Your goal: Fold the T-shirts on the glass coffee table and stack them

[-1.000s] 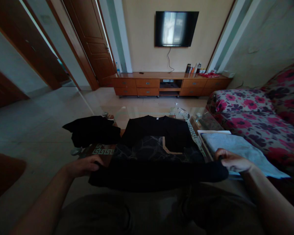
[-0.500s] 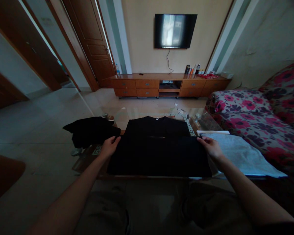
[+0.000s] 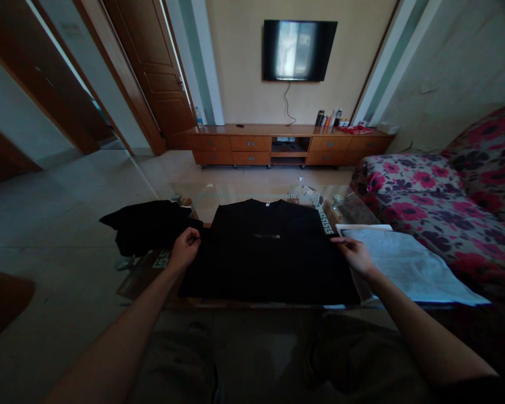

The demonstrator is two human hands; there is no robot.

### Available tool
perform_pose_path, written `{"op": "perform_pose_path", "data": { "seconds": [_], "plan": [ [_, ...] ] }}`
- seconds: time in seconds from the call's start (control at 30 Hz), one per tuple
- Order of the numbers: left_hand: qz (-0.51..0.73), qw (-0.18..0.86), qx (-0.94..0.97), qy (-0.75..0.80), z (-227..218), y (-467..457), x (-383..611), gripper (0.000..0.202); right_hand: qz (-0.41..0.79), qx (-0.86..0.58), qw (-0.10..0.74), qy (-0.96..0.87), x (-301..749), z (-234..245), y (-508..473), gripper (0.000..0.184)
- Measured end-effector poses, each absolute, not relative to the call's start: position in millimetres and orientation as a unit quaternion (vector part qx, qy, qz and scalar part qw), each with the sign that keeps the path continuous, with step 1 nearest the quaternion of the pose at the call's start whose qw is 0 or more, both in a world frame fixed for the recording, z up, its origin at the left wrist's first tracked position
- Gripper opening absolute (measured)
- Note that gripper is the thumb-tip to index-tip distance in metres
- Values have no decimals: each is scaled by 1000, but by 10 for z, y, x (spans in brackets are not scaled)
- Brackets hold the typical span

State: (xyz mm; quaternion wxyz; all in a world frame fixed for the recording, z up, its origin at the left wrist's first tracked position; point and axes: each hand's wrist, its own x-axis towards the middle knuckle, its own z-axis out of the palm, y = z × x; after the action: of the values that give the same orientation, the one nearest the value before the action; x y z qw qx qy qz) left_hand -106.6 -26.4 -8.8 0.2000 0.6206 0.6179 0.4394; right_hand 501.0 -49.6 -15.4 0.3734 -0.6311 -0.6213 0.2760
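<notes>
**A:** While I watch the head view from here, tell me which way the black shirt (image 3: 269, 252) points.

**B:** Its collar, with a small white tag, lies at the far edge, toward the wooden cabinet (image 3: 286, 145) and the television (image 3: 299, 49). The folded lower edge lies nearest the person. As it lies now, I see its long axis running left to right across the bench (image 3: 145, 275), since the lower part is folded up over the chest.

**A:** How does it look?

**B:** Plain black and flat, with a small pale mark near its middle. The light is dim, so I cannot tell the weave or any print.

**A:** And the hands?

**B:** The left hand (image 3: 185, 248) sits at the shirt's left side, fingers curled into a closed grip that pinches the cloth at the upper corner of the fold. The right hand (image 3: 356, 253) sits at the right side, fingers stretched and pressed together on the matching corner. I see it touching the cloth; I cannot tell for certain that it pinches it.

**A:** Where does the shirt lie?

**B:** On the glass-topped bench with the key-pattern border, right in front of the person's knees. A crumpled dark garment (image 3: 149, 224) lies just left of it, near the left hand. A folded pale grey garment (image 3: 408, 264) lies just right of it, beside the right hand. The floral sofa (image 3: 437, 191) stands beyond that.
</notes>
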Motion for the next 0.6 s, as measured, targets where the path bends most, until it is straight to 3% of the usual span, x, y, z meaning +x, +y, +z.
{"op": "perform_pose_path", "data": {
  "seconds": [0.23, 0.37, 0.6],
  "plan": [
    [341, 170, 700, 604, -224, -173, -1044, 48, 326, -669, 296, -599, 4990, -263, -506, 47],
    [304, 174, 727, 590, -281, -165, -1062, 70, 324, -664, 299, -604, 4984, -292, -518, 52],
    [274, 143, 724, 617, -299, -158, -1024, 64, 228, -650, 325, -648, 4952, -281, -498, 48]
  ]
}}
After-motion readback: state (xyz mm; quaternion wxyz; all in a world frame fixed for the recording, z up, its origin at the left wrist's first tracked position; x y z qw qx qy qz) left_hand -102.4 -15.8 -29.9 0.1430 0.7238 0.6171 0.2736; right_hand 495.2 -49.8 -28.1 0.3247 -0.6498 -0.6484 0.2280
